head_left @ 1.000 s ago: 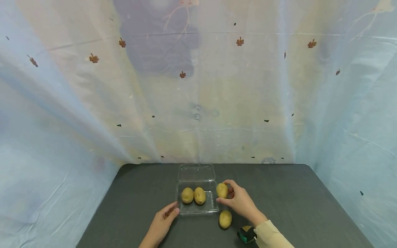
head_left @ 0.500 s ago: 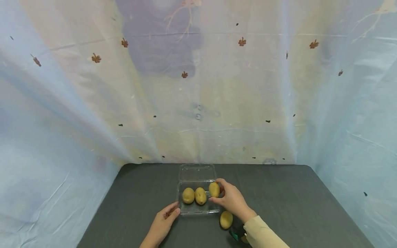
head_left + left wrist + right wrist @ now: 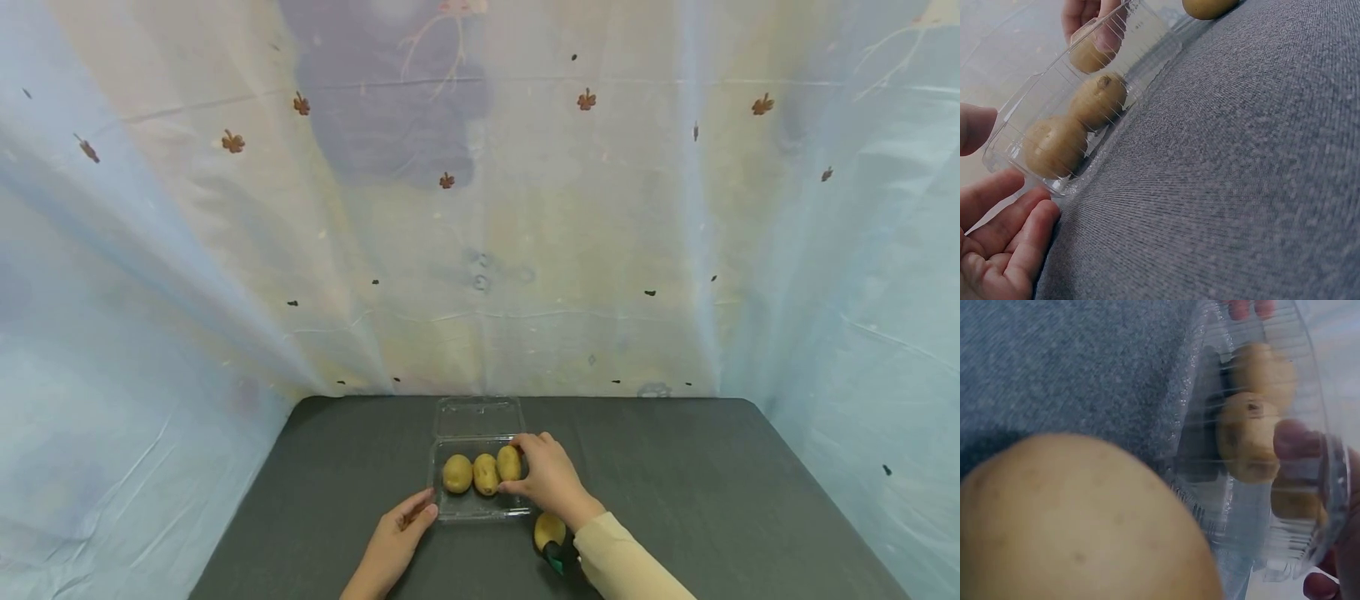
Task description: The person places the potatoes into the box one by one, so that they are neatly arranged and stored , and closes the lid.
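A clear plastic clamshell box (image 3: 487, 511) lies on the table with its lid (image 3: 478, 415) folded back. Inside it sit one potato (image 3: 457, 474) at the left and another potato (image 3: 486, 475) beside it. My right hand (image 3: 551, 475) pinches a third potato (image 3: 508, 463) between thumb and fingers, down in the right part of the box. At the box's left front corner, my left hand (image 3: 399, 533) rests its fingertips (image 3: 1041, 194) against or right beside the wall. The left thumb stands apart from the fingers, with nothing pinched between them.
Another potato (image 3: 550, 532) lies on the dark grey table (image 3: 675, 483), in front of the box and under my right forearm; it looms large in the right wrist view. A black and green wrist strap (image 3: 553, 557) shows beside the right sleeve. A patterned curtain (image 3: 480, 208) hangs around the table.
My right hand has carried its potato leftward from outside the box's right edge to inside, beside the two others. The left hand has stayed at the box's left corner.
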### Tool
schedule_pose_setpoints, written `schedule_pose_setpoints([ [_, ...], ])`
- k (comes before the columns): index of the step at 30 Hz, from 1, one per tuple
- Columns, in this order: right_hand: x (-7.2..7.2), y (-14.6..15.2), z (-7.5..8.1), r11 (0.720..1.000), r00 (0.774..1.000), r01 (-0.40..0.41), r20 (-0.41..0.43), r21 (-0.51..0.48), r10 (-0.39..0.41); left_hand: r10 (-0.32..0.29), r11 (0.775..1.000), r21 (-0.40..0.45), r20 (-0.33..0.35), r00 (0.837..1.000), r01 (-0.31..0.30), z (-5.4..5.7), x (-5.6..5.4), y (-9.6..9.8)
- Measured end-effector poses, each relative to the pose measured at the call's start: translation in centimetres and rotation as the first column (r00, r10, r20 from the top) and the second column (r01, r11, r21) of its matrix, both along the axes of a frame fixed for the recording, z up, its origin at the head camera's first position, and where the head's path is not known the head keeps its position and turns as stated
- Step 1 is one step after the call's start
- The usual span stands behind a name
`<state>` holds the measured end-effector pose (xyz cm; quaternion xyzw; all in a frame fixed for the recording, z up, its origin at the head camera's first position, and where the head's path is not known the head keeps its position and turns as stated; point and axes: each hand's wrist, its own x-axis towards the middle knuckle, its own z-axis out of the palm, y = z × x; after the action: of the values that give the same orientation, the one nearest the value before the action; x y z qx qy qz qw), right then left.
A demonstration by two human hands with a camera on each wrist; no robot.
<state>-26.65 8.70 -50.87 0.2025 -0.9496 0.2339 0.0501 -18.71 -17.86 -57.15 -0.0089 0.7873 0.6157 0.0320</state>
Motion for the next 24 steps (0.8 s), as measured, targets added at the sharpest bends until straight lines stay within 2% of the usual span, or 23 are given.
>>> schedule_pose_setpoints([
  [9,-0.33,-0.37,-0.12,1.000,0.999,0.017,0.038,0.015,-0.017,0.003,1.000,0.014,0.003,1.000,-0.003,0.00,-0.09,-0.02],
  [17,-0.38,-0.60,-0.35,0.984,0.995,-0.032,-0.086,0.174,0.047,0.017,1.000,0.008,0.005,1.000,-0.017,0.12,0.00,0.04],
  [24,-0.11,-0.61,-0.38,0.975,0.991,-0.014,-0.129,0.221,0.044,0.008,1.000,0.004,0.005,1.000,-0.008,0.14,0.09,0.09],
])
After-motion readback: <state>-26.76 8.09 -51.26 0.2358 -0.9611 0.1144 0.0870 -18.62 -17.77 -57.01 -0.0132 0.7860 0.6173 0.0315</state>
